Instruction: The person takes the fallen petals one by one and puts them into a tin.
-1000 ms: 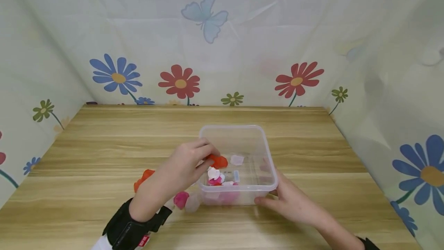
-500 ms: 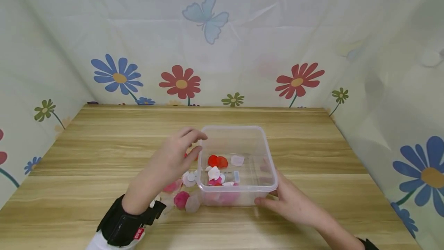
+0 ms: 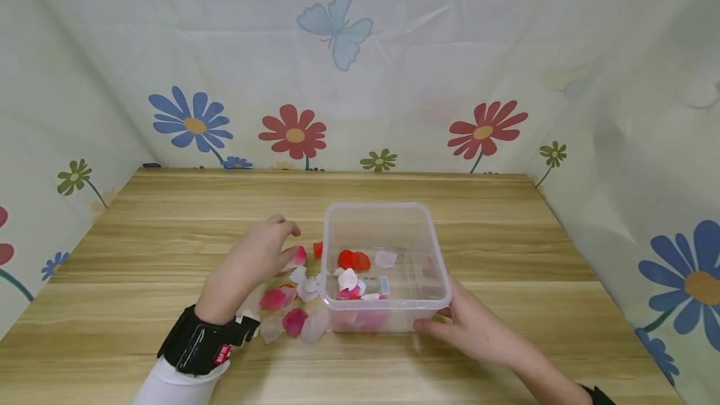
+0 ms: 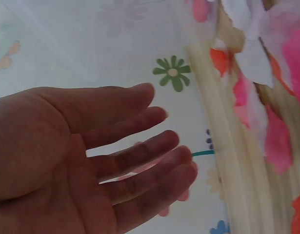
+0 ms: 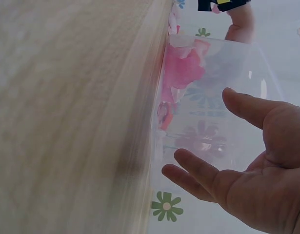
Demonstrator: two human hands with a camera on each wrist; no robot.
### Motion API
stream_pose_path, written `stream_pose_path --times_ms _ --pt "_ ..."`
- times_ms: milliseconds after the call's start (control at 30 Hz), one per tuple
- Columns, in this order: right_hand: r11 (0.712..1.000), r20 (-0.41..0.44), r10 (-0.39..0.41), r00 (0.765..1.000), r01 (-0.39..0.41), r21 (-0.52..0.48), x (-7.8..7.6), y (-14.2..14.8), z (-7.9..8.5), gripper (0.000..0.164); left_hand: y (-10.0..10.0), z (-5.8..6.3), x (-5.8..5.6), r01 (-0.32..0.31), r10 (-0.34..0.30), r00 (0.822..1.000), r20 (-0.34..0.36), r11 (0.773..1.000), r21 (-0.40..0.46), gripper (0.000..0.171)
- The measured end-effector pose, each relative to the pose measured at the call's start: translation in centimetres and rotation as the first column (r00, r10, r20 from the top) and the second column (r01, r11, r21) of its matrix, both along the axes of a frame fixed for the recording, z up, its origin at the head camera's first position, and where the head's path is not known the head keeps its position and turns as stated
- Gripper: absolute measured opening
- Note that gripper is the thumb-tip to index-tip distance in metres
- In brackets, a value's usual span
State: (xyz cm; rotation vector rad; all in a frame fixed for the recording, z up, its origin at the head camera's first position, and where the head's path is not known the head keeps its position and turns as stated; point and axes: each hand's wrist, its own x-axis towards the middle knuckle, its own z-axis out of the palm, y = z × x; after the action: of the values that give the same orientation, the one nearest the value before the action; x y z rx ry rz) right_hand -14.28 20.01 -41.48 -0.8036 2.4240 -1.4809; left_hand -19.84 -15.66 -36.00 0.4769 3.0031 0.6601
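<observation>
My left hand (image 3: pixel 247 261) hovers over the left part of the petal pile, palm facing the box. Its fingers are loosely bent and hold nothing; the left wrist view shows the fingers (image 4: pixel 154 156) apart. Beneath and beside it lie artificial flower petals (image 3: pixel 294 322) in pink, white and red. A clear plastic box (image 3: pixel 388 305) stands to their right with red petals (image 3: pixel 353 260) and white and pink ones inside. My right hand (image 3: pixel 472 324) rests against the box's front right corner, thumb at the front and fingers along the right side. Those fingers (image 5: pixel 193 168) look fairly straight and spread.
The wooden table (image 3: pixel 478 224) carries everything. A flower-printed curtain (image 3: pixel 394 86) borders it at the back and both sides. One red petal (image 3: pixel 317 250) lies close to the box's left wall. A white petal (image 3: pixel 385 259) lies apart inside the box.
My left hand has let go of a red petal in the box and moved left, out over the pile, uncovering more petals. The right hand and the box have stayed put.
</observation>
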Motion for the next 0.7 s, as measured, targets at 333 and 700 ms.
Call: stream_pose_path --times_ms 333,700 --pt "1.0 -0.01 0.009 1.0 -0.009 0.0 0.0 0.0 0.0 0.096 -0.9 -2.1 -0.9 0.033 -0.019 0.987 0.158 0.996 -0.083 0.031" --pt "1.0 -0.004 0.001 1.0 -0.001 0.0 0.0 0.0 0.1 0.096 -0.9 -3.6 -1.2 0.011 0.0 0.983 0.182 0.998 -0.062 0.033"
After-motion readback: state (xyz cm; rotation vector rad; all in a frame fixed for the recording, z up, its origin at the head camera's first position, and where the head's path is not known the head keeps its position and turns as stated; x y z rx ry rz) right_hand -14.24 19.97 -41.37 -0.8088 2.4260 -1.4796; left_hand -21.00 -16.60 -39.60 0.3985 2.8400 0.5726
